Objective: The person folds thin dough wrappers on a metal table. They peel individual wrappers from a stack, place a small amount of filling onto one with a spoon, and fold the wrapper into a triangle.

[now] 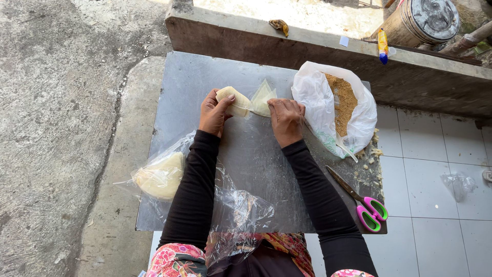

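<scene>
1. two bare hands meet over a pale filled pastry (pixel 233 101) at the far middle of a grey metal tabletop (pixel 256 154); the pastry is lifted slightly off the surface.
2. left hand (pixel 214 113): fingers curled around the rounded left end of the pastry, thumb pressed on top, pinching it.
3. right hand (pixel 286 120): knuckles up, fingers folded together and pressing down just beside the pastry's right end; whether the fingertips pinch the dough cannot be told.
4. thin triangular pastry sheet (pixel 264 97): lies flat beyond and between the hands, touching the pastry.
5. white plastic bag (pixel 318 102): open, lying just right of the right hand; it holds a brown, crumbly filling (pixel 342 100).
6. clear plastic bag (pixel 161 174): at the near left edge of the tabletop, holding a pale yellowish mass; a loose clear plastic wrapper (pixel 241 210) lies between the black-sleeved forearms.
7. scissors (pixel 361 202) with pink and green handles: near right corner of the tabletop, blades closed; pale crumbs (pixel 371 154) are scattered beyond them.
8. concrete ledge (pixel 328 56): behind the tabletop, bearing a small yellow and blue tube (pixel 383 45); a round metal container (pixel 423 20) stands beyond it.
</scene>
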